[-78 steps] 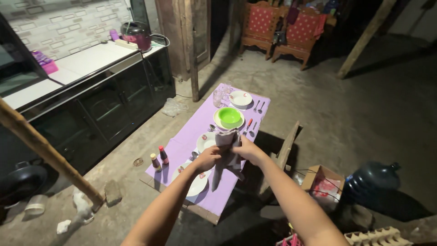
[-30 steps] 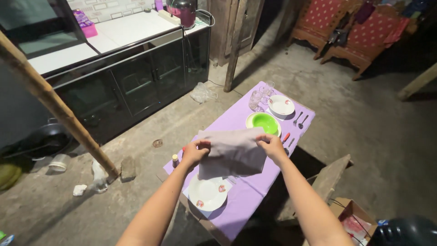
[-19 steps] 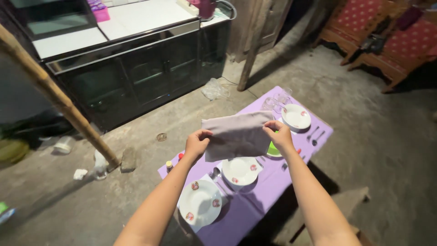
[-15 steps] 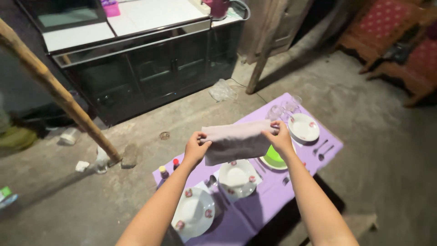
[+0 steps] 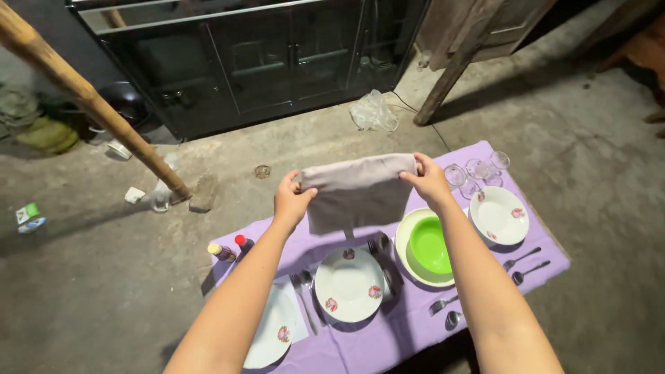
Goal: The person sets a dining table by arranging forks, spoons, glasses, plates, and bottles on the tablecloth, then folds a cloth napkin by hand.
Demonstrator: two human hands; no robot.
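Both hands holding a folded cloth up over the set table

Going near to far: white plate [image 5: 348,284] is sitting below on the purple tablecloth [image 5: 360,346]; left hand [image 5: 291,201] and right hand [image 5: 429,181] are each pinching a top corner of the grey cloth [image 5: 353,190]; its long edge is running left to right between them, hanging down, both hands about equally near; green bowl [image 5: 428,246] is lying to the right.

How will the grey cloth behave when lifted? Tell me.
Likely floppy: the cloth droops between the left hand and right hand. Probably light, since fingertip pinches at its top corners hold it. Unlikely to slip or break; it looks soft.
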